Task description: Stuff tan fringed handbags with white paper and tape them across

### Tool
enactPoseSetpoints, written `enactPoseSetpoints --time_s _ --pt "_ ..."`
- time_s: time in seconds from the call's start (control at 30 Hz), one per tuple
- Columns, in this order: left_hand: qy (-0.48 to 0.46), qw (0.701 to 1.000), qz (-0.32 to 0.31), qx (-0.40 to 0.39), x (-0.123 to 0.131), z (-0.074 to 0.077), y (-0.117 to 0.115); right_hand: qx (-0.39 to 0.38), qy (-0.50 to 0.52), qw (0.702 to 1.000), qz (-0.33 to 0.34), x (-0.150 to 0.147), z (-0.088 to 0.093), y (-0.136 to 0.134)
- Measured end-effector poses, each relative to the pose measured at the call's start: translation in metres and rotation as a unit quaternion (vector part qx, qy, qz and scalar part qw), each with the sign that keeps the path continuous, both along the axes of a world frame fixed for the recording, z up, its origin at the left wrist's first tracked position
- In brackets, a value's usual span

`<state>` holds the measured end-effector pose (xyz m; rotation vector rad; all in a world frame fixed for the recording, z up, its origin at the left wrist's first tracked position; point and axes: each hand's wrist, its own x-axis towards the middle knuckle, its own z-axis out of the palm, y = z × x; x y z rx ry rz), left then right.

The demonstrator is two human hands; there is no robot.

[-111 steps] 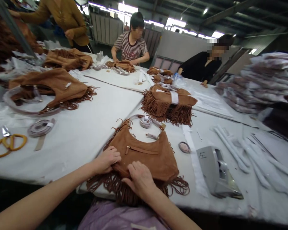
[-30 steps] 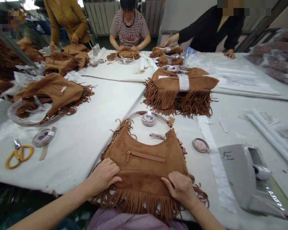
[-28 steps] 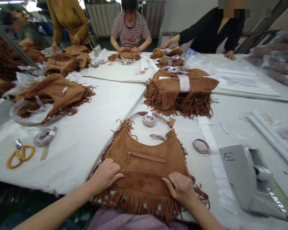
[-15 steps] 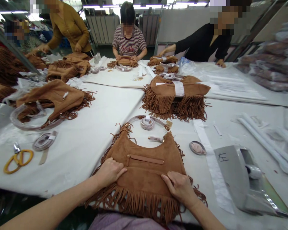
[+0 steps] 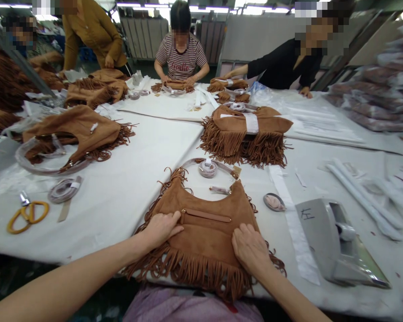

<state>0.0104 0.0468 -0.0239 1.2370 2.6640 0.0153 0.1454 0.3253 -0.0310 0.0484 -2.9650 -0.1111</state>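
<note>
A brown suede fringed handbag (image 5: 204, 239) lies flat in front of me, fringe toward my body and plastic-wrapped handle away. Across its front runs a zip covered by a leather strip (image 5: 206, 215). My left hand (image 5: 163, 229) is closed on the bag's left side, fingertips by the zip's left end and thumb below. On the right side, my right hand (image 5: 250, 248) grips the bag with curled fingers; its thumb is hidden. A coiled wrapped strap (image 5: 207, 168) rests inside the handle's curve, near a small tan tag (image 5: 237, 171).
Beyond the bag stands a stack of fringed bags (image 5: 248, 129). To the right are a grey tape dispenser (image 5: 336, 241) and a small wrapped coil (image 5: 274, 202). Yellow-handled scissors (image 5: 28, 217), another strap coil (image 5: 64, 190) and another bag (image 5: 90, 129) lie left. Several co-workers sit or stand across the table.
My left hand has slid up and right toward the zip's end. My right hand has shifted slightly up and right, its fingers now curled over with the thumb out of sight.
</note>
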Motion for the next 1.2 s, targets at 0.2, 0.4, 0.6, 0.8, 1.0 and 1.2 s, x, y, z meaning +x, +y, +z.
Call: enactPoseSetpoints --time_s 0.2,0.4,0.6,0.8,1.0,1.2 --pt "0.046 0.990 -0.129 0.016 -0.015 0.012 0.008 0.017 -0.013 0.998 0.066 -0.014 -0.001 0.008" --pt "0.040 0.986 -0.161 0.031 -0.027 -0.003 0.001 -0.037 -0.048 0.994 0.086 -0.018 -0.009 0.021" --pt "0.023 0.986 -0.156 0.063 -0.033 -0.010 0.000 -0.116 -0.050 0.988 0.083 -0.021 -0.015 0.029" --pt "-0.016 0.984 -0.150 0.092 -0.041 -0.017 -0.002 -0.173 -0.033 0.980 0.089 -0.024 -0.016 0.033" --pt "0.014 0.982 -0.141 0.124 -0.041 -0.016 -0.003 -0.171 -0.018 0.981 0.087 -0.025 -0.013 0.030" --pt "0.056 0.972 -0.159 0.162 -0.016 0.003 0.007 -0.140 -0.019 0.986 0.090 -0.019 -0.002 0.025"
